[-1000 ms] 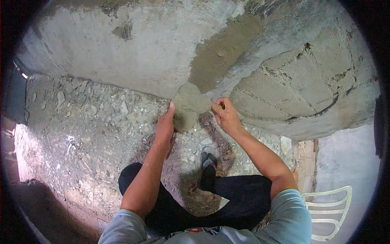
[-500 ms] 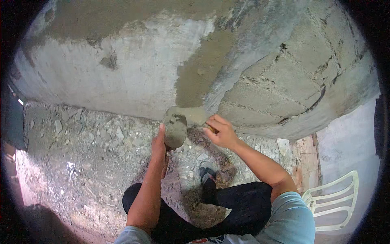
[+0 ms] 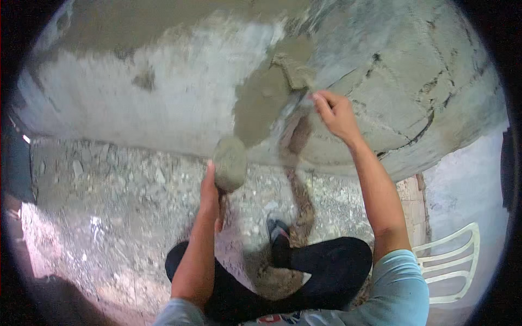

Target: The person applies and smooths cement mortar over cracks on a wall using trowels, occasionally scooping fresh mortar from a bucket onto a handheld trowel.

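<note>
My right hand (image 3: 337, 115) is closed round the handle of a trowel (image 3: 299, 84), raised against the wall. Its blade is blurred and mostly covered by wet grey mortar, which lies over the damp mortar patch (image 3: 261, 100). Lower and to the left, my left hand (image 3: 210, 190) grips a rounded, mortar-coated board (image 3: 230, 163) from its near side, the thumb along its left edge. The fingers behind the board are partly hidden. The board is apart from the wall patch.
The wall (image 3: 179, 92) has pale bare plaster at left and rough, cracked mortar (image 3: 380, 114) at right. Rubble (image 3: 119, 185) covers the ground along its base. A white plastic chair (image 3: 454, 266) stands at the right. My sandalled foot (image 3: 279, 231) is below the hands.
My right hand has moved up and right with the trowel, from beside the board onto the wall patch. Mortar now lies thicker there. The board in my left hand has shifted slightly left and up.
</note>
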